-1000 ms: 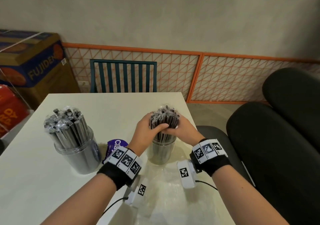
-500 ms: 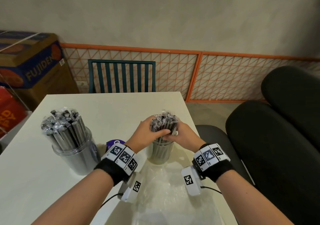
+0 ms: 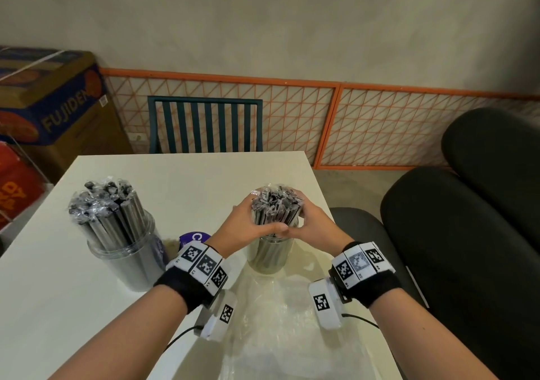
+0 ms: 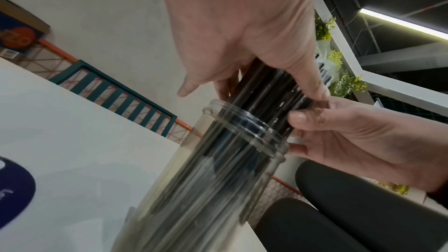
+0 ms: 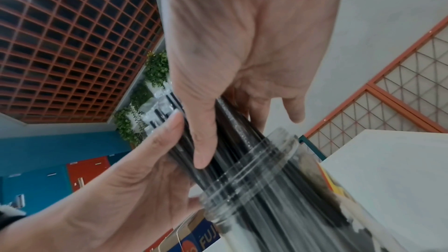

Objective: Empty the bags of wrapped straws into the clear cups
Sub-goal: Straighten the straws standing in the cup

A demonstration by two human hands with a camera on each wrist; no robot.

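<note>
An empty clear bag (image 3: 280, 330) lies nearest on the table (image 3: 181, 180). Beyond it, left hand (image 3: 242, 227) and right hand (image 3: 317, 227) both clasp the wrapped straws (image 3: 276, 207) standing in a clear cup (image 3: 270, 255); farther left stands a second filled cup (image 3: 128, 251)

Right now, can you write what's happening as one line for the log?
step: seating bundle of black wrapped straws in small clear plastic cup | left hand: grips bundle | right hand: grips bundle | big clear cup: full
</note>
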